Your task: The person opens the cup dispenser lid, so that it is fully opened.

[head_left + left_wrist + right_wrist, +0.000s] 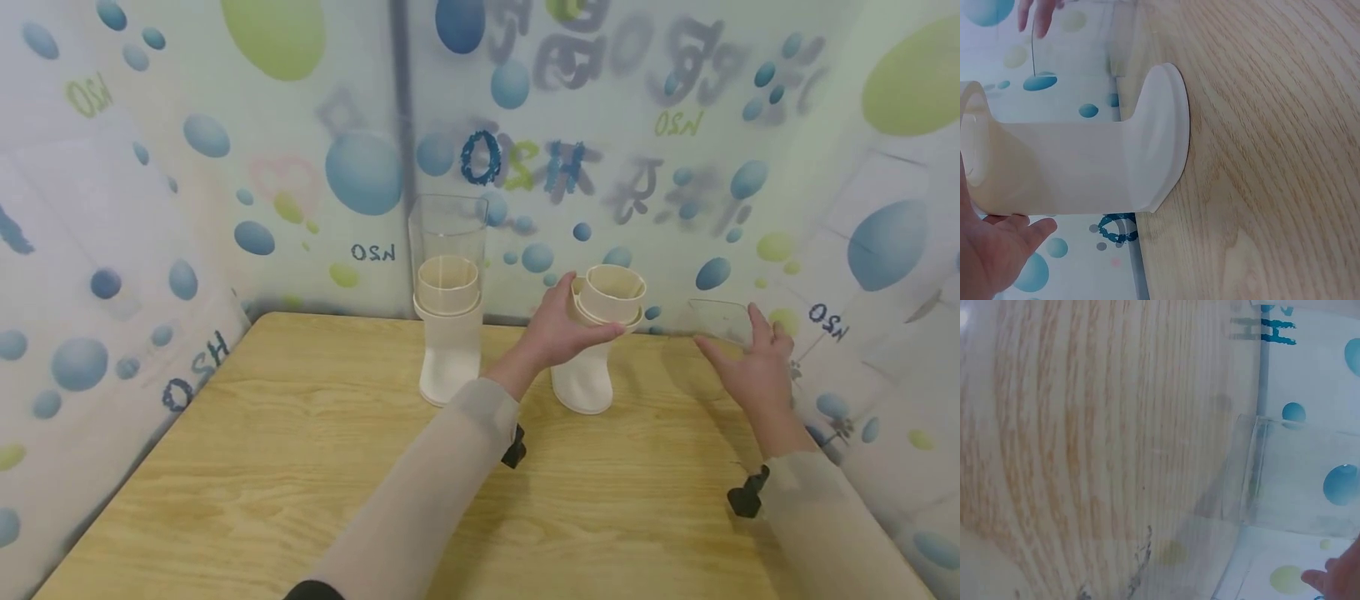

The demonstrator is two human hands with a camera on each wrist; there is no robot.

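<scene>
My left hand grips the upper collar of a white plastic stand, thumb across the front. A cream ring sits in the stand's top. In the left wrist view the left hand lies against the upper end of the stand, whose flared foot meets the table. To the right, my right hand holds a clear container between thumb and fingers. The right wrist view shows the clear container's walls, with fingertips at its lower right edge; its full outline is hard to see.
A second white stand is upright to the left, with a clear container around its cream ring. Both stands are near the back edge of the wooden table. Patterned curtains enclose the back and sides.
</scene>
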